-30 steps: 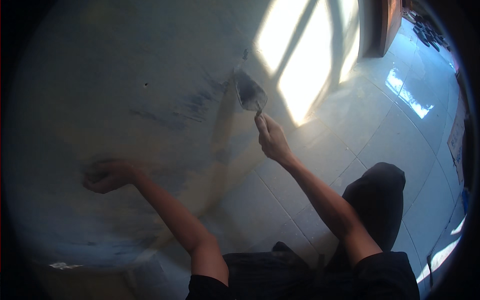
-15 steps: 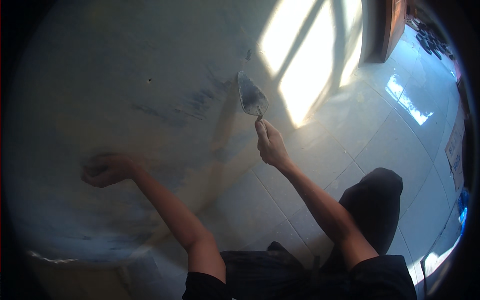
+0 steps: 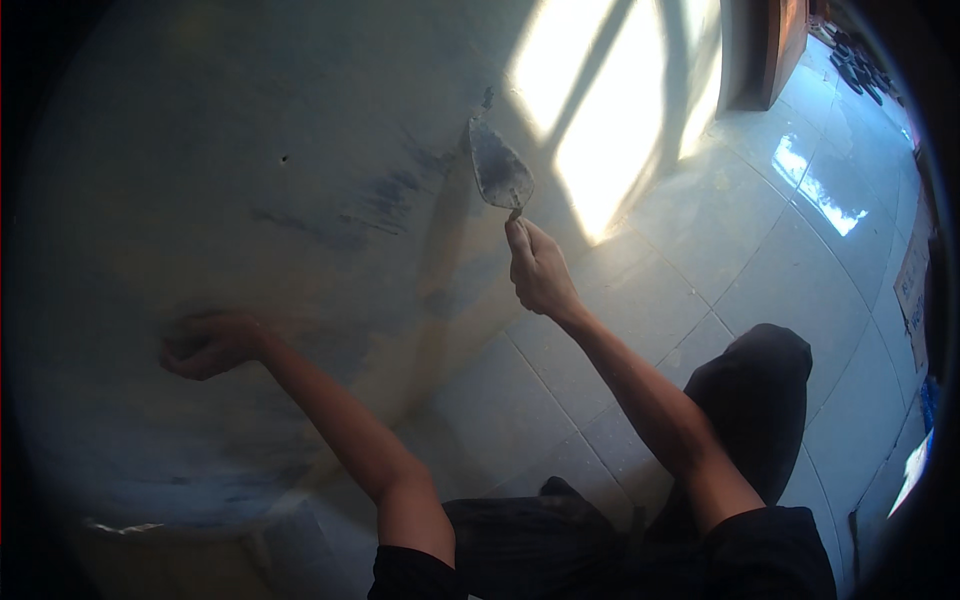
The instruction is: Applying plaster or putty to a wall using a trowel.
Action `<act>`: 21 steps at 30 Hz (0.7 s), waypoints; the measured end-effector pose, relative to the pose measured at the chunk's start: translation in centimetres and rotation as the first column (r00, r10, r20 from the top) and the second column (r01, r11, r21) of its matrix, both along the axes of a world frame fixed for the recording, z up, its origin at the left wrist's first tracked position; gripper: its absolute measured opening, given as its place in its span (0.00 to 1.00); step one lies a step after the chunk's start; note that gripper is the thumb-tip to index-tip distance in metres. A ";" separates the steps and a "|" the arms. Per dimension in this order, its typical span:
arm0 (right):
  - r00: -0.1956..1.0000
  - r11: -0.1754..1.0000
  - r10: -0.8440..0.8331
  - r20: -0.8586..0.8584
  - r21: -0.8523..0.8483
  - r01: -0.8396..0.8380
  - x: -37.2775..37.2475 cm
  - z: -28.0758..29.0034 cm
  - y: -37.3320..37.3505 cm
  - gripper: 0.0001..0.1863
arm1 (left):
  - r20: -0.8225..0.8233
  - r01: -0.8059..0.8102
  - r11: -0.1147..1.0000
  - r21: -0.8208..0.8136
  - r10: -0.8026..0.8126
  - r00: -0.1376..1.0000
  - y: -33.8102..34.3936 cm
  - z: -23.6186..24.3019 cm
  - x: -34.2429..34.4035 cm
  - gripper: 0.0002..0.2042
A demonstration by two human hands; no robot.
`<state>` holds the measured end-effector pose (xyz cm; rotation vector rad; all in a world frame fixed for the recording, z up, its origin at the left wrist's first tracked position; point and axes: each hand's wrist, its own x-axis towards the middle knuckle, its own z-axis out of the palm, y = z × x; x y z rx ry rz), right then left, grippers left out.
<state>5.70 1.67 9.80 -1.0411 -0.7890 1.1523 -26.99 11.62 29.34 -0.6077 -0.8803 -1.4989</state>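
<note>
Two hands: both on a smooth plastered wall.
Right hand: fingers clenched round the handle of a pointed metal trowel, blade against the wall.
Left hand: fingers curled, touching the wall.
Floor: glossy pale tiles.

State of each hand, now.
Left hand: curled against the wall; holding anything cannot be told.
Right hand: closed on the trowel.

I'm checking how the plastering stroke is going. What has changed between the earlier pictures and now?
Little changed. The right hand has lifted the trowel slightly up the wall, its blade still against the dark smeared patch. The left hand stays pressed on the wall at about the same spot. Nothing was picked up or let go; the sunlit patch and tiled floor look the same.
</note>
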 end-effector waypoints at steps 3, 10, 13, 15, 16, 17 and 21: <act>0.999 1.000 0.027 -0.027 -0.013 -0.028 0.2 -0.3 0.1 0.23 | -0.024 0.097 0.995 -0.003 -0.097 0.995 0.6 -0.1 -0.5 0.17; 0.987 0.998 0.011 -0.161 0.055 -0.003 3.4 6.0 2.4 0.24 | 0.081 0.137 0.985 -0.101 -0.129 0.988 0.2 -0.6 -0.3 0.19; 0.996 0.999 -0.034 -0.078 -0.017 0.033 2.3 4.5 1.3 0.25 | 0.096 0.130 0.988 -0.078 -0.122 0.988 0.0 -0.2 -0.4 0.20; 0.999 0.999 -0.030 -0.028 0.012 0.030 1.0 0.5 0.6 0.23 | -0.043 0.063 0.998 -0.025 -0.064 0.997 -0.2 -0.6 0.5 0.19; 1.000 1.000 -0.014 -0.016 -0.012 0.014 0.3 -0.4 -0.2 0.23 | -0.039 0.072 0.997 -0.017 -0.073 0.997 -0.1 -0.6 0.5 0.19; 0.999 0.999 -0.036 0.028 0.015 0.035 -0.3 -1.3 -0.6 0.23 | -0.025 0.055 0.998 -0.018 -0.056 0.998 -0.1 -0.5 0.4 0.18; 0.996 0.998 -0.045 0.078 0.053 0.041 -0.2 -1.9 -0.5 0.23 | -0.016 0.059 0.998 -0.015 -0.059 0.998 0.2 -0.2 0.0 0.17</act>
